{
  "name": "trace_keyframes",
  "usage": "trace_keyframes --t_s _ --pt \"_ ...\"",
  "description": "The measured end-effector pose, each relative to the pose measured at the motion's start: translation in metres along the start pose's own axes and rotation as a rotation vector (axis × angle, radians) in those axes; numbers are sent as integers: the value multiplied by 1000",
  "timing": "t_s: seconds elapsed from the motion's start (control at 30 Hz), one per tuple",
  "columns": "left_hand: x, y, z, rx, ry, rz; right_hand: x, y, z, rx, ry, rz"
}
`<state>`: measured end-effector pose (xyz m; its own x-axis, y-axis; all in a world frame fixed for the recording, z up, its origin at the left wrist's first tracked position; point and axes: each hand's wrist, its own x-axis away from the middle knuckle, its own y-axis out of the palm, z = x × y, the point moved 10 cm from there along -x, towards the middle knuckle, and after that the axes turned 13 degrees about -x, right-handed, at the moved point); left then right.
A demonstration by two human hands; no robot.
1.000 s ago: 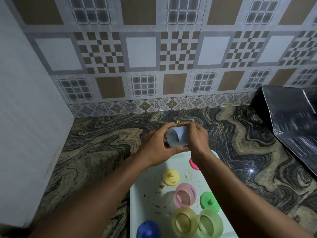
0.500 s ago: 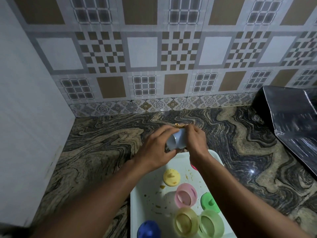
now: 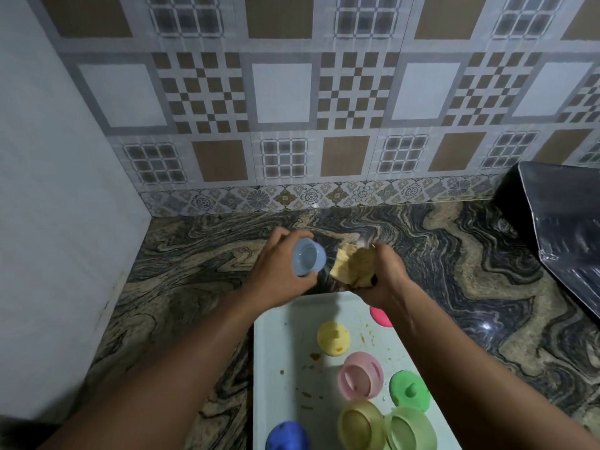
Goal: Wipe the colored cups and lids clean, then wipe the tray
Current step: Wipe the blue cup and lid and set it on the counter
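Currently, a pale blue cup point(image 3: 308, 261) is held tipped on its side above the marbled worktop point(image 3: 194, 271), with the fingers point(image 3: 284, 237) of the left hand point(image 3: 279, 271) curled round it. A crumpled yellowish cloth point(image 3: 354, 266) is gripped in the right hand point(image 3: 386, 277), just beside the cup; whether the two touch cannot be told. Nearer the person, a white tray point(image 3: 285, 352) speckled with brown crumbs is set on the worktop. On it are seen a yellow lid point(image 3: 333, 338), a pink lid point(image 3: 380, 315) partly hidden by the right wrist, a pink cup point(image 3: 360, 375), a green lid point(image 3: 409, 389), a yellow cup point(image 3: 360, 427), a green cup point(image 3: 409, 428) and a blue lid point(image 3: 287, 436).
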<state>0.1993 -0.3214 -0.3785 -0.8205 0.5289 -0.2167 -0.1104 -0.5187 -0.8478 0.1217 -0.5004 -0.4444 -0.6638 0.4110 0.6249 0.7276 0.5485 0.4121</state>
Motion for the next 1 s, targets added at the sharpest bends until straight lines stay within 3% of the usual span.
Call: trace_keyframes --t_s 0.43,0.6,0.73,1.0 --pt "-23 87 -73 -200 -166 -462 -17 2 18 15 116 -178" --pt "-18 86 -74 -226 -195 -478 -13 -9 18 -31 160 -195" --pt "-11 62 -64 -259 -169 -398 -2 -25 16 -68 136 -141" --pt "39 20 -44 -272 -136 -300 50 -13 20 -48 132 -297"
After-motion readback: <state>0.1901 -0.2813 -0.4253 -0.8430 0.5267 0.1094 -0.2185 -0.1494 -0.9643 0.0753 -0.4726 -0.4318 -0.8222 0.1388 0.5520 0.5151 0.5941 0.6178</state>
